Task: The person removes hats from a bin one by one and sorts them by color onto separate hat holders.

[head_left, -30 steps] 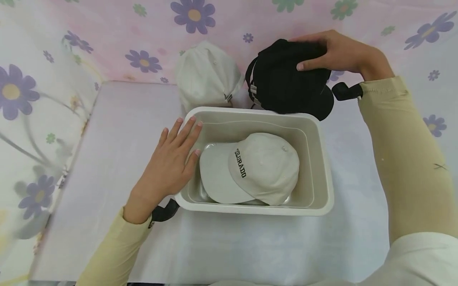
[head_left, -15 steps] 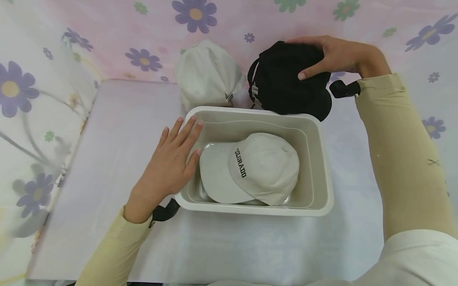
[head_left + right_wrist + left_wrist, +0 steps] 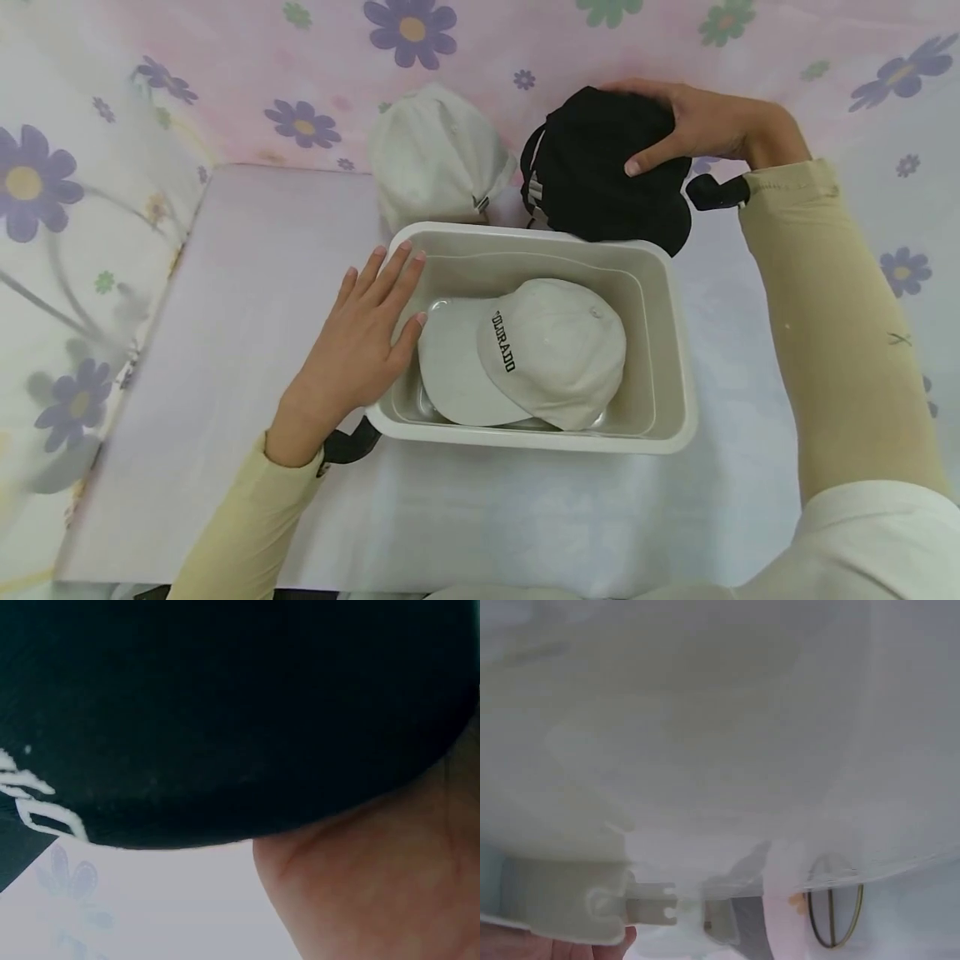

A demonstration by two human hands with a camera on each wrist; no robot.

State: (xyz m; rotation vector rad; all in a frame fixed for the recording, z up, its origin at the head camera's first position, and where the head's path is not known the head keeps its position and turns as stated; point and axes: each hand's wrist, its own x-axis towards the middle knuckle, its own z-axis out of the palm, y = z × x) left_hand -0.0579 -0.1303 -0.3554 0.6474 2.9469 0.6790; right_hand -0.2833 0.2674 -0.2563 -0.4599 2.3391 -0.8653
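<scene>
The right grip (image 3: 701, 123) pinched the black baseball cap (image 3: 600, 171) just to its left, and the brim (image 3: 667, 223) below that grip might have snagged on the plastic tub (image 3: 684, 375) if lifted too low, while the left grip (image 3: 352, 350) lay spread at the tub's nearest end.

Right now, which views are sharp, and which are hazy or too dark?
Head view: fairly sharp, lettering on the white cap in the bin readable; left wrist view: hazy, a pale surface filling most of it; right wrist view: soft focus, the black cap too dark for much detail.
</scene>
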